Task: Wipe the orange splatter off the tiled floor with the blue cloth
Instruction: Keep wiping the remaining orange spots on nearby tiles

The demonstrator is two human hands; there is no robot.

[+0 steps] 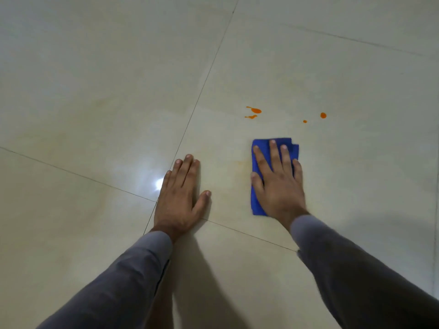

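Orange splatter (256,111): I count four marks on the cream tile beyond the right hand. Two streaked drops sit close together on the left of the group, the upper one larger, each with a thin tail trailing left. A round drop (323,115) lies well to their right, and a tiny dot (305,121) sits just beside it, lower left. All look wet and unsmeared.

Blue cloth (257,160): folded into a narrow rectangle, lying flat on the floor, long side running away from me. Its far edge is near the splatter but not touching it; bare tile shows between them.

Right hand (278,179): I see it flat on the cloth, palm down, fingers straight and slightly spread, tips close to the cloth's far edge. Thumb lies along the left side of the cloth. Pressing, not gripping.

Left hand (183,193): flat on the bare floor, palm down, fingers straight and together, thumb out to the right. It holds nothing. It rests right at a crossing of grout lines, well apart from the cloth.

Tiled floor (95,91): large glossy cream tiles with thin dark grout lines. A faint orange-tinted haze shows on the tile between the two hands. A bright light glare (159,185) reflects just left of the left hand.

Sleeves (133,276): grey long sleeves on both forearms, reaching to the wrists.
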